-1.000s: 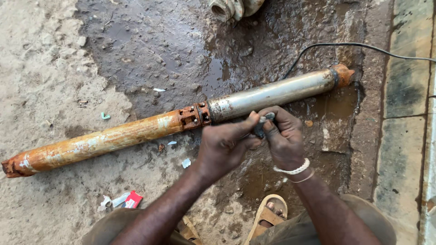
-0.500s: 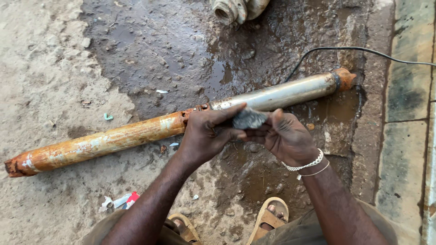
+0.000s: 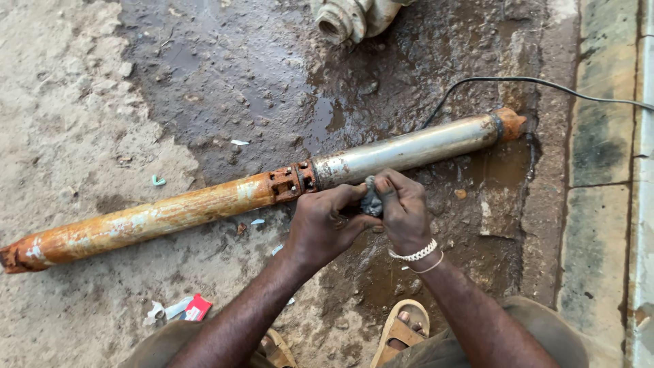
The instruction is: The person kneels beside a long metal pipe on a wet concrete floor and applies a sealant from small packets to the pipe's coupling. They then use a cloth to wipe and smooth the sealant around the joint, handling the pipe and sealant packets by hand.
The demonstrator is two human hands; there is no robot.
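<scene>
Left hand: our left hand [image 3: 325, 225] pinches one side of a small grey lump [image 3: 371, 202], thumb and fingertips closed on it.
Right hand: our right hand [image 3: 403, 211] is clamped on the same lump from the other side; a white bracelet [image 3: 417, 253] sits on that wrist.
Lump: wet and dark, what it is made of we cannot tell — it is held just off the ground, touching or almost touching the near side of the long submersible pump [image 3: 272, 191].
Pump: it lies aslant on the ground, rusty orange half to the left, bare steel half to the right, a bolted joint [image 3: 294, 181] between them just beside our hands.
Risk: we judge the lump slippery; four wet fingertips on so small a thing could let it drop into the muddy puddle [image 3: 381, 272] below.
Cause: water and grime on the skin, and the pump body crowding the knuckles.
Edges: a stone kerb [image 3: 599, 170] runs down the right, a black cable [image 3: 518, 82] loops from the pump's far end, a pipe fitting [image 3: 347, 19] lies at the top.
Room: dry sandy ground [image 3: 61, 123] opens to the left — our sandalled feet [image 3: 402, 334] close in the near side.
</scene>
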